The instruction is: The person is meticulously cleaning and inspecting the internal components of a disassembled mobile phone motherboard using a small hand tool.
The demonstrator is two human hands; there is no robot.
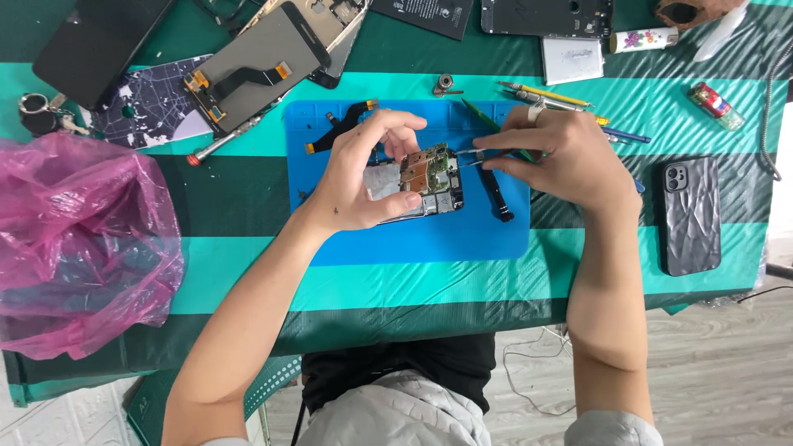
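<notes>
Phone [421,186] with its back off sits in your left hand [359,177], just over the middle of the blue mat [462,239] on the striped surface [248,281]. Your left hand is curled round the phone's left side, with the thumb pressed on the near edge and the fingers hooked over the far edge, so it has a firm hold. Your right hand [566,157] is pinched shut on thin tweezers [472,155], and their tips reach the top corner of the green and gold board inside the phone. To do this step well, keep the phone still against the mat and rest your right wrist down so the tips do not shake. Move the tips slowly and grip only the small part you want, because the bits on the board look tiny and easy to scratch. Keep your left thumb off the open board. The phone lies nearly flat with its open side facing up at you. Its long axis seems to run left to right across the mat, but your left hand hides one end, so you cannot tell for sure. A black tool [496,194] lies just beside it.
</notes>
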